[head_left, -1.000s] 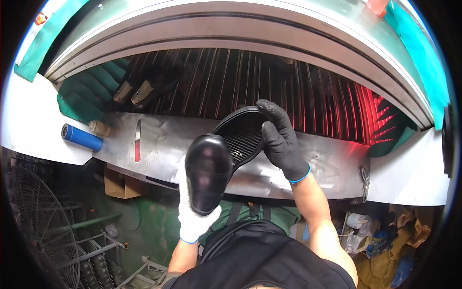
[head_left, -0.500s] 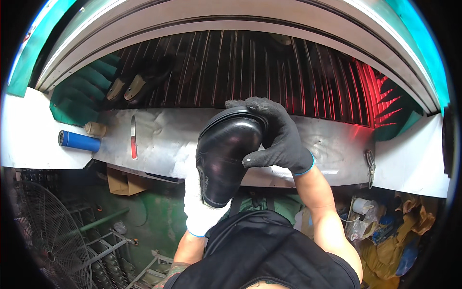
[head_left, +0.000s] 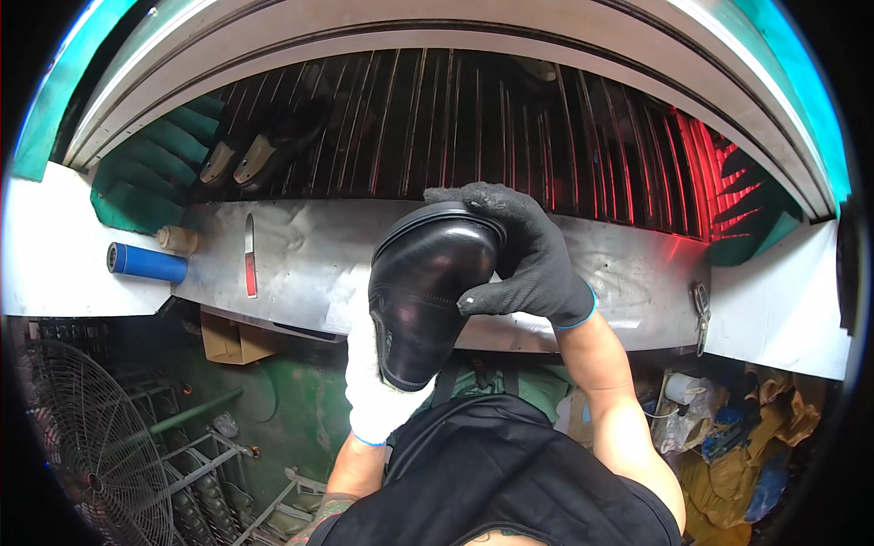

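I hold a glossy black leather shoe [head_left: 423, 296] upright in front of me, toe pointing down. My left hand [head_left: 373, 396], in a white glove, grips it from below and behind. My right hand [head_left: 523, 259], in a black glove with a blue cuff, wraps over the sole edge and the upper side of the shoe. Both hands hover over the metal ledge [head_left: 309, 255] in front of a slatted conveyor [head_left: 473, 118].
A blue cylinder [head_left: 146, 262], a small beige object [head_left: 177, 239] and a red-handled knife [head_left: 249, 257] lie on the ledge at left. Two more shoes [head_left: 241, 159] rest on the slats at back left. A fan guard [head_left: 82, 437] stands lower left; bags are piled lower right.
The sole was held apart from the shoe a second ago; now it sits against the shoe, my right hand wrapped over both. The shoe has come slightly lower.
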`<action>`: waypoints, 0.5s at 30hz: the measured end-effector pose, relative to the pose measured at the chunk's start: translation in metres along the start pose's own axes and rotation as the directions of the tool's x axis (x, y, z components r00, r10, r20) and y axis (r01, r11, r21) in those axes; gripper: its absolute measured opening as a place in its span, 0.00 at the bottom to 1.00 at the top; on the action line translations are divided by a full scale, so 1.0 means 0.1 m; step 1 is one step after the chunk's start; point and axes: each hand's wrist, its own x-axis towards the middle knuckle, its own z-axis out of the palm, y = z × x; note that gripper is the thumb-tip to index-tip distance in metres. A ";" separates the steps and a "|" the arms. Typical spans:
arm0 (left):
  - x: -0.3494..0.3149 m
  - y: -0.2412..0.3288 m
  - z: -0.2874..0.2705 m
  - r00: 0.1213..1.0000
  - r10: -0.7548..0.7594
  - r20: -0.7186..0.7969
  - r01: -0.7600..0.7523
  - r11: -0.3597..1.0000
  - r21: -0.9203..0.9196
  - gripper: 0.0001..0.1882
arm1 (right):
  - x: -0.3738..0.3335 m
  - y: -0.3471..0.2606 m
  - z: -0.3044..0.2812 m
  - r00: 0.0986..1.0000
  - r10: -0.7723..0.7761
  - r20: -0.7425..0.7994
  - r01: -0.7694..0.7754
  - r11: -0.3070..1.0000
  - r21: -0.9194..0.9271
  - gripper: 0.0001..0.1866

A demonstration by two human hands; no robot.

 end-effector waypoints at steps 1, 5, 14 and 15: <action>0.00 0.00 0.00 1.000 -0.001 -0.004 0.001 1.000 0.003 0.52 | 0.00 0.00 0.00 1.000 -0.011 0.003 0.011 1.000 -0.009 0.49; 0.00 0.00 -0.01 1.000 -0.024 0.013 0.024 1.000 -0.004 0.52 | 0.01 0.01 0.01 0.999 -0.039 0.015 0.039 0.999 -0.036 0.49; -0.02 -0.01 -0.04 0.999 -0.031 0.024 0.031 0.999 0.010 0.57 | 0.04 0.05 0.02 0.997 -0.065 0.034 0.065 0.998 0.003 0.49; -0.02 0.00 -0.05 0.999 -0.037 0.026 0.037 0.999 0.006 0.58 | 0.05 0.06 0.02 0.997 -0.071 0.034 0.071 0.997 0.006 0.49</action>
